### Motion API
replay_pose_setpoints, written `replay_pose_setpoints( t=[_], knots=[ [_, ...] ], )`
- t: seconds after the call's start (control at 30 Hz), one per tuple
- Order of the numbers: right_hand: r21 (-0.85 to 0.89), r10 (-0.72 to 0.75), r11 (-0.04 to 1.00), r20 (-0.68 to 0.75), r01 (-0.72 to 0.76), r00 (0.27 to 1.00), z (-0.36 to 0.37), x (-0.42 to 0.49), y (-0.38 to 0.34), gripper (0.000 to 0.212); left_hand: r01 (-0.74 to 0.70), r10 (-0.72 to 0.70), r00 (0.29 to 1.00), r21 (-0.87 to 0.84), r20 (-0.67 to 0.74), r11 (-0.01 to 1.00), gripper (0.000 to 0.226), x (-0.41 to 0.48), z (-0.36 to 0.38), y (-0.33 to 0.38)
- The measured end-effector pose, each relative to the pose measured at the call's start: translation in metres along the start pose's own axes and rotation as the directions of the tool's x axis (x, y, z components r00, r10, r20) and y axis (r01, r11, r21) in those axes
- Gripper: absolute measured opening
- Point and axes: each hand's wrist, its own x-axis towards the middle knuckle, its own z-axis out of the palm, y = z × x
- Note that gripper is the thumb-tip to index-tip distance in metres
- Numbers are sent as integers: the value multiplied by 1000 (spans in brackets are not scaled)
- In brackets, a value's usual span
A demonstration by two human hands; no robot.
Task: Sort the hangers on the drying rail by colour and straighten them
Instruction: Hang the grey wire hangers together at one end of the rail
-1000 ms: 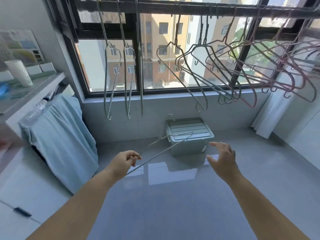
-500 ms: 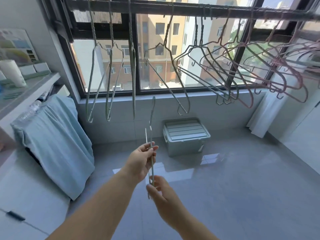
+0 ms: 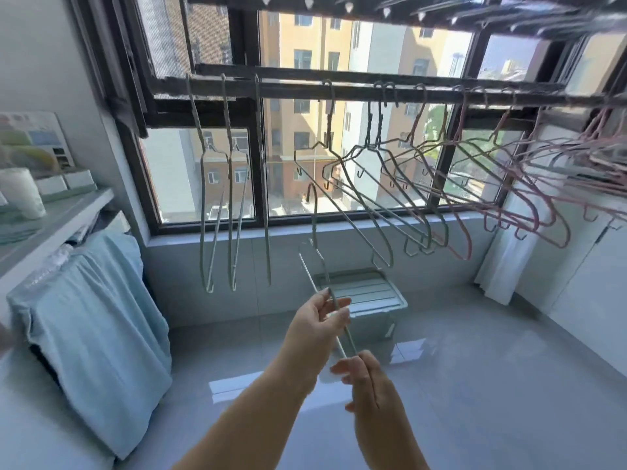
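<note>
A dark drying rail (image 3: 295,87) runs across the window. Three pale green hangers (image 3: 232,212) hang straight and edge-on at its left. Several more green hangers (image 3: 383,205) hang tilted in the middle, and several pink hangers (image 3: 539,205) crowd the right end. I hold one green hanger (image 3: 315,228) upright below the rail, hook at the top. My left hand (image 3: 314,329) pinches its wires near the middle. My right hand (image 3: 371,385) grips its lower end.
A green lidded storage box (image 3: 369,296) stands on the grey tiled floor under the window. At the left a light blue cloth (image 3: 91,320) drapes over a unit below a shelf (image 3: 57,215) with a white roll. White cabinets line the right wall.
The hanger went from lying flat in my left hand to standing upright, then rose toward the rail. My right hand came in and took its lower end. My view tilted upward.
</note>
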Motion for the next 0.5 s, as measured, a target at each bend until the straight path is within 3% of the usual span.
replay_pose_setpoints(
  t=[0.07,0.17,0.33,0.5],
  knots=[
    [-19,-56,998,-2,56,998,-11,8,-17,41,-101,94,994,168,49,981,45,-7,7,15],
    [40,-122,992,-15,122,992,-24,23,-48,40,-236,214,971,270,110,933,63,-13,11,39],
    [115,-169,979,-29,171,985,-30,51,-85,40,-395,364,918,392,155,831,51,-10,-2,83],
    [195,-159,967,-45,165,986,-18,74,-113,33,-427,400,904,329,150,842,40,-4,-2,107]
  ],
)
